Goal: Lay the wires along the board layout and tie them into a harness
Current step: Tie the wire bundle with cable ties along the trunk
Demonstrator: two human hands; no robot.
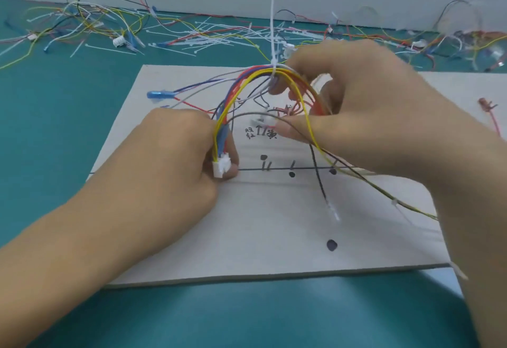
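Head view: my left hand (175, 161) is closed, fingers pinched around a white plug (221, 168) and the lower end of a wire bundle (247, 81), pressing them to the grey board (274, 224). The red, yellow and blue wires arch up over the board to my right hand (356, 101). Its fingers are curled closed on the top of the arch, beside a white zip tie (272, 32) that wraps the bundle with its tail sticking straight up. Black lines and dots mark the board. Loose wires and ties (192, 35) lie scattered on the green table (55, 128) behind.
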